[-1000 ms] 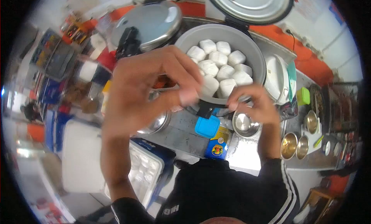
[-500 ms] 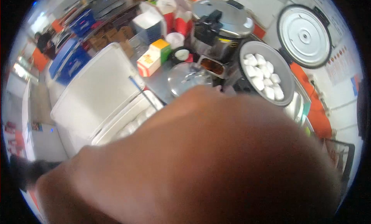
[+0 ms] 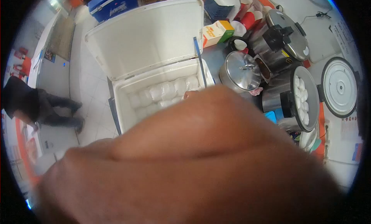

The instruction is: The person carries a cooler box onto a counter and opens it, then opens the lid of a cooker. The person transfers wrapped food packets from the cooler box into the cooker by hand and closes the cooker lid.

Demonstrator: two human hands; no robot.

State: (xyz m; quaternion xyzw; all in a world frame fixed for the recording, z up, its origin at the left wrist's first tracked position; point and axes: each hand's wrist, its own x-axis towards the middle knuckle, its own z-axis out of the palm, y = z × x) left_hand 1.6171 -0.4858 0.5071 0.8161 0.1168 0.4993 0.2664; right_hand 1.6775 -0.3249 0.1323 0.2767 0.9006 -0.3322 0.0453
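A bare arm (image 3: 201, 154), very close to the camera, fills the lower half of the view. Whether it is my left or my right I cannot tell. Just past its upper edge a small bit of a finger (image 3: 189, 94) shows over the white cooler box (image 3: 123, 86), near the packets inside. The cooler's lid (image 3: 150, 34) stands raised. Rows of white, plastic-wrapped packets (image 3: 162, 91) lie in the box. The other fingers, and anything in them, are hidden behind the arm. My other hand cannot be made out.
Right of the cooler stand a lidded steel pot (image 3: 241, 71), an open cooker (image 3: 276, 96) holding white packets (image 3: 302, 100) and a closed pressure cooker (image 3: 282, 42). A yellow-and-white carton (image 3: 216, 33) sits behind. At left a person (image 3: 42, 104) is beside a white counter (image 3: 58, 81).
The view has swung, bringing more of the cooler's inside into sight and shifting the cookers right. The arm still covers the foreground. The person at left now shows more fully.
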